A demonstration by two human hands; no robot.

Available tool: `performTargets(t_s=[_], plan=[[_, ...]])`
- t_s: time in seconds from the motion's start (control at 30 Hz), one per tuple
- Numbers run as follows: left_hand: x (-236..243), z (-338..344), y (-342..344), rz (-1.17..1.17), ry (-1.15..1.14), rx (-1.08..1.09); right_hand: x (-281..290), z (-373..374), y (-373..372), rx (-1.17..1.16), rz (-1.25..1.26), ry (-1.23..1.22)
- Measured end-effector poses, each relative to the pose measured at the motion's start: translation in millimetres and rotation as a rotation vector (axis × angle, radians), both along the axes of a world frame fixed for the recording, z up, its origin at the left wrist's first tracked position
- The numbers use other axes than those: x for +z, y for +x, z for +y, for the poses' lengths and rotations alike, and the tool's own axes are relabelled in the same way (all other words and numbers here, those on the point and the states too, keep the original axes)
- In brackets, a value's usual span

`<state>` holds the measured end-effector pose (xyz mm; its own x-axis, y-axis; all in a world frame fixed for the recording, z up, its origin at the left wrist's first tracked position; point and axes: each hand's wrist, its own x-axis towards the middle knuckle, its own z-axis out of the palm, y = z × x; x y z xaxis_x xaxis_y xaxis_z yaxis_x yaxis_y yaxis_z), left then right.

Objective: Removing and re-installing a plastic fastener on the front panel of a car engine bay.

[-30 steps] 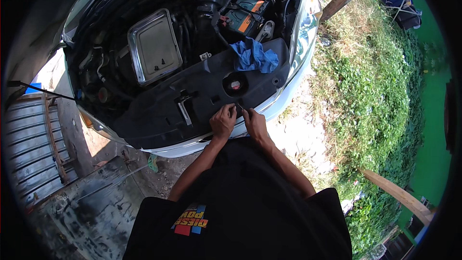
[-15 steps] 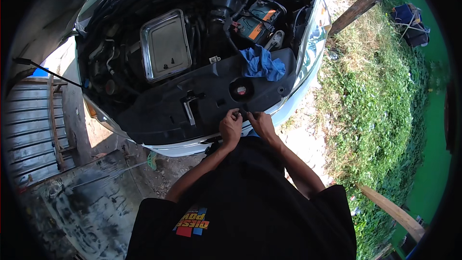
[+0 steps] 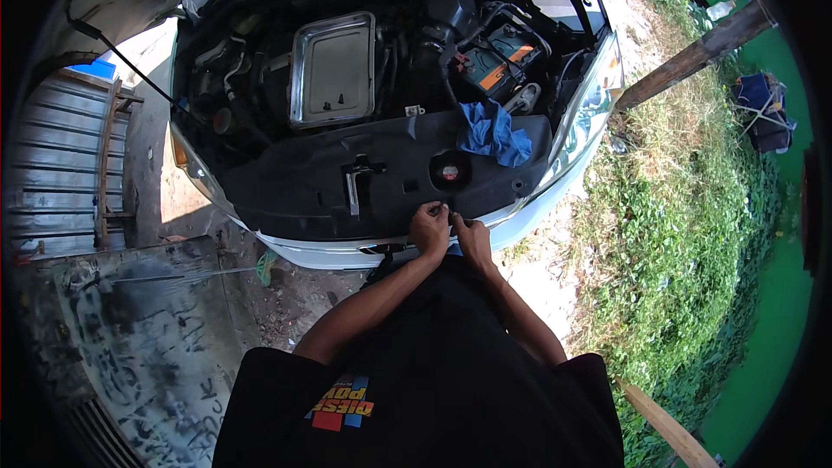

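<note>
At 6 o'clock from the reddish cap [image 3: 449,173], left hand [image 3: 429,231] and right hand [image 3: 473,241] pinch a small dark piece [image 3: 451,217], type unclear, fingertips close, probably for fine control; metal tray [image 3: 370,61], 11 o'clock, likely corrals small parts [image 3: 328,106].

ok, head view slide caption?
Left hand beside right hand at the black cover of an open engine bay, blue cloth and metal tray beyond.

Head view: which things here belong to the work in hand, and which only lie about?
Probably in use: left hand, right hand, black front cover, metal tray, small dark pieces inside, blue cloth.

Probably just lying about: dark bundle, green item on the ground.
</note>
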<state>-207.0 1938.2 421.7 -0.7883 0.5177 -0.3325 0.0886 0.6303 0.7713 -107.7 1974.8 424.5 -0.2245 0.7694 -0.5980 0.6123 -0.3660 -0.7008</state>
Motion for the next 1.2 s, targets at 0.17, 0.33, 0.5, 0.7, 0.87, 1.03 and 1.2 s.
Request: performTargets(t_s=[0.17,0.33,0.5,0.7,0.87,1.03,1.2], plan=[[2.3,10.7,5.8,0.092,-0.081,0.034,4.4,5.2,-0.5,0.145,-0.081,0.230],[-1.3,18.4,13.8,0.277,-0.184,0.004,11.2,15.2,11.7,0.191,-0.108,0.253],[12.1,26.6,17.7,0.275,-0.225,0.008,-0.6,24.6,35.7,0.179,-0.067,0.204],[7.9,35.1,14.6,0.340,-0.267,-0.034,2.7,37.6,63.2,0.057,0.148,0.134],[5.8,46.8,24.6,0.373,-0.271,-0.012,-14.5,43.4,79.4,-0.028,0.184,0.177],[-0.5,56.9,29.4,0.385,-0.236,0.064,-19.4,45.0,88.3,-0.071,0.199,0.130],[-3.0,66.0,26.0,0.349,-0.293,0.095,-12.3,44.8,96.2,-0.086,0.210,0.033]])
